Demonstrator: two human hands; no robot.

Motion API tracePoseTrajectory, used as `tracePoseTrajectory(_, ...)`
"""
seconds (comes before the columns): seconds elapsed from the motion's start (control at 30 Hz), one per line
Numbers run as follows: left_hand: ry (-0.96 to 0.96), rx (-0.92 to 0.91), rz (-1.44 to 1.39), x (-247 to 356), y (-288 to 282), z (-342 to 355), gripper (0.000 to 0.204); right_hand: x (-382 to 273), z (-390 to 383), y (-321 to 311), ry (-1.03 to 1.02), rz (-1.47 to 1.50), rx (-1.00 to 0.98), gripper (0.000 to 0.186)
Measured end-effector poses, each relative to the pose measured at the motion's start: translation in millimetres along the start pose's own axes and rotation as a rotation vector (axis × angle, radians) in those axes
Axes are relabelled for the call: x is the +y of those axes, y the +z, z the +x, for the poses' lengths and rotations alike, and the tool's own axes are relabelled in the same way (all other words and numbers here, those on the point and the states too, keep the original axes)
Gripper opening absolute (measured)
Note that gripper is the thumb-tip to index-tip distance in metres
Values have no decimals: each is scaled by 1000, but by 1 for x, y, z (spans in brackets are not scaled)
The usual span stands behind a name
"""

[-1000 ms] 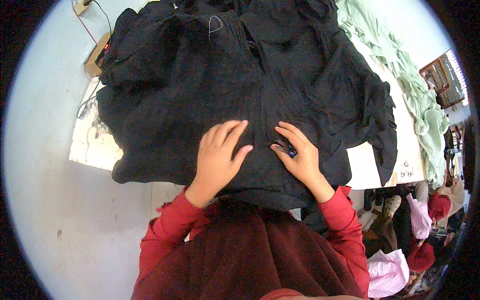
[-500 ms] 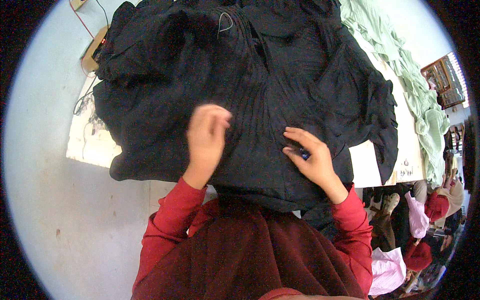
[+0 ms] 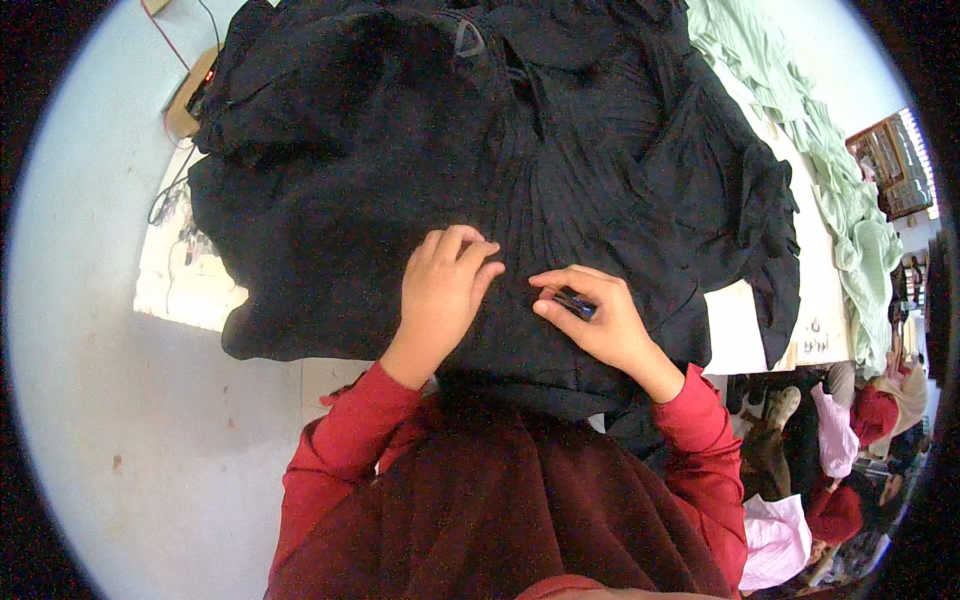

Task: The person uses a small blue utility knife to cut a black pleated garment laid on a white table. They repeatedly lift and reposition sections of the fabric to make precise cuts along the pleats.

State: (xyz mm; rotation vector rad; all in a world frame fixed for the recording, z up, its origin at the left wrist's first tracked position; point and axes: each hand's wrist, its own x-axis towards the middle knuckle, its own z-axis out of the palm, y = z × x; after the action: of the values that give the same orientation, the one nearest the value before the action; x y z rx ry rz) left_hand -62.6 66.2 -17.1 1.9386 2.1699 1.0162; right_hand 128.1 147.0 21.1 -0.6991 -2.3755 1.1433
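Black pleated cloth (image 3: 330, 200) lies in a wide, rumpled heap over the table and hangs over its near edge. My left hand (image 3: 445, 285) rests on it left of the middle, fingers curled and thumb drawn close to the forefinger around a bit of the cloth. Just to the right, my right hand (image 3: 600, 315) has its fingers closed round a small blue-and-black tool (image 3: 574, 302). Most of that tool is hidden in the palm, so its kind cannot be made out. The fingertips of both hands face each other over the gathered folds.
A pale tabletop (image 3: 735, 325) shows at the right. Light green cloth (image 3: 845, 225) runs along its far right side. Cables and a tan box (image 3: 188, 105) are by the wall at the left. Other people (image 3: 835, 440) sit at the lower right.
My left hand has moved right and slightly nearer me, its fingers closing in. My right hand has shifted left, and more of the tool shows. A pale loop on the cloth has moved right.
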Motion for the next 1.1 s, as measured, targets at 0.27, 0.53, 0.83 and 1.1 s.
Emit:
tracePoseTrajectory(0.27,-158,166,-307,-8,3,8,9,12,-11,-3,20,-31,-69,30)
tracePoseTrajectory(0.53,-200,218,-519,-8,3,7,7,-18,37,-14,-57,-416,91,33)
tracePoseTrajectory(0.83,-177,239,-528,-6,2,8,8,-25,58,-1,-54,-602,4,20)
tracePoseTrajectory(1.1,-189,271,-366,-10,-9,4,11,2,36,7,-50,-355,218,31)
